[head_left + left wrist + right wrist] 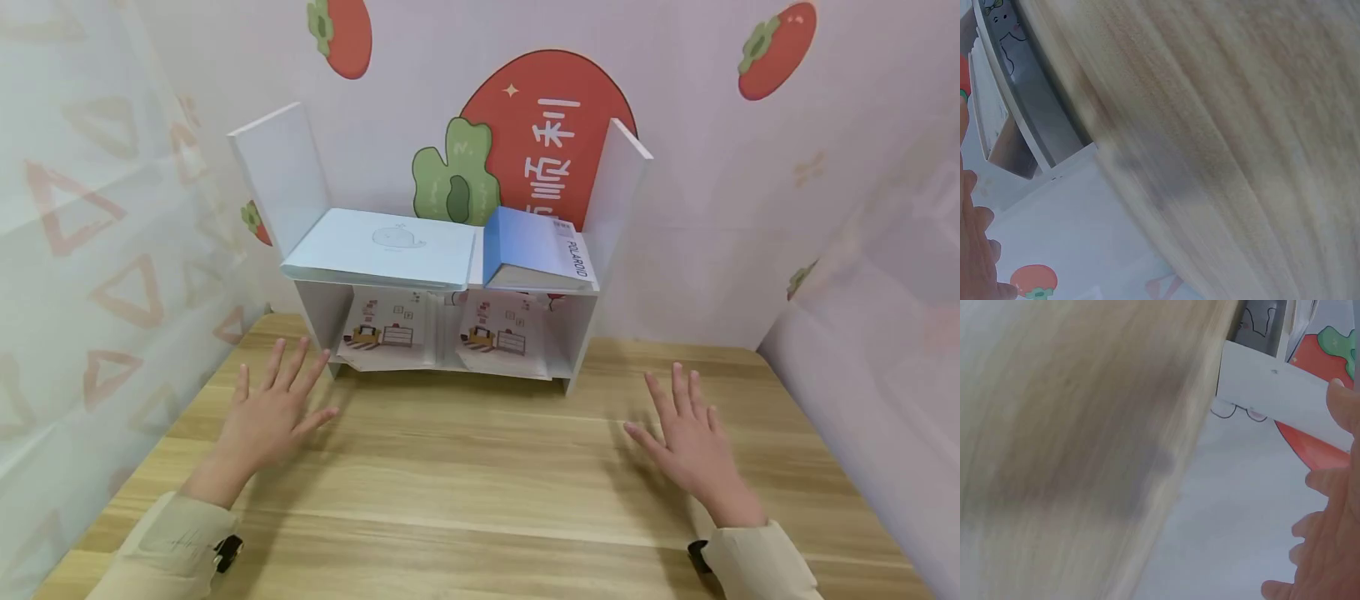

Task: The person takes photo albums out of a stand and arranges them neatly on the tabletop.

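Observation:
My left hand (268, 421) is spread with fingers straight, holding nothing, over the table to the left of a small white shelf (626, 187). To the right of the shelf, my right hand (693, 446) is spread the same way, also holding nothing. A pale blue book (352, 242) with a whale drawing lies flat on the upper board. Beside it a blue book (528, 246) marked POLAROID rests with its spine side raised. Below, in the lower space, lean two printed booklets or stacks, the left one (390, 329) and the right one (502, 333), showing matching room drawings.
The shelf stands at the back of a wood-grain table (465, 483). Behind it hangs a pale cloth (690, 192) printed with red fruit, and more cloth (82, 317) closes off the sides. Both upright side panels rise above the books.

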### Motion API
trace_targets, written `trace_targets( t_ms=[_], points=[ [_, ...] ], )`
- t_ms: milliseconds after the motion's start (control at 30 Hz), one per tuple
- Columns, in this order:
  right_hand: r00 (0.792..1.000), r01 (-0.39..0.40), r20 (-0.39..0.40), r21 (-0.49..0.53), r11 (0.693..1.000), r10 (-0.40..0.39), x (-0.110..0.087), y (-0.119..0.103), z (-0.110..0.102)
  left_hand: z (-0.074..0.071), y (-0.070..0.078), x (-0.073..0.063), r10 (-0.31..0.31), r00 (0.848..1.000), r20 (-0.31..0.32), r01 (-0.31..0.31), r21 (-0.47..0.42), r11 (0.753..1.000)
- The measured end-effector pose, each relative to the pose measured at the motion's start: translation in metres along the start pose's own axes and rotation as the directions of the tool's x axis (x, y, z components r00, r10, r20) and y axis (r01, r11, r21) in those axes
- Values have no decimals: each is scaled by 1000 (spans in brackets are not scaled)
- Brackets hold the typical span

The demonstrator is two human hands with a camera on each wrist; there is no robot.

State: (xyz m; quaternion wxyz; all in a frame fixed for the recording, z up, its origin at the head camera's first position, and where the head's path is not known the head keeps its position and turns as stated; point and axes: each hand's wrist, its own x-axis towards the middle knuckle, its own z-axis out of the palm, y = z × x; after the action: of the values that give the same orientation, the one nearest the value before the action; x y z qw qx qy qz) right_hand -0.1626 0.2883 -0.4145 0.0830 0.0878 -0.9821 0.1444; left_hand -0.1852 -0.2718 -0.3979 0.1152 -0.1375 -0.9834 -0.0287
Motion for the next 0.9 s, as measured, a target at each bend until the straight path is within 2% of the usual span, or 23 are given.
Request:
trace_targets(
  t_ms=[333, 567, 800, 900],
  points=[
    [993, 54, -106, 43, 998, -49, 9, -11, 6, -1, 17, 7, 31, 999, -21, -32, -48, 998],
    [985, 89, -159, 188, 978, -59, 16, -27, 5, 1, 30, 13, 43, 998, -36, -46, -92, 995],
    [971, 130, -228, 264, 956, -69, 22, -40, 10, 3, 47, 21, 57, 997, -46, -63, -138, 988],
    [966, 138, -250, 302, 943, -61, 25, -45, 12, 4, 54, 28, 79, 994, -78, -90, -151, 984]
  ],
)
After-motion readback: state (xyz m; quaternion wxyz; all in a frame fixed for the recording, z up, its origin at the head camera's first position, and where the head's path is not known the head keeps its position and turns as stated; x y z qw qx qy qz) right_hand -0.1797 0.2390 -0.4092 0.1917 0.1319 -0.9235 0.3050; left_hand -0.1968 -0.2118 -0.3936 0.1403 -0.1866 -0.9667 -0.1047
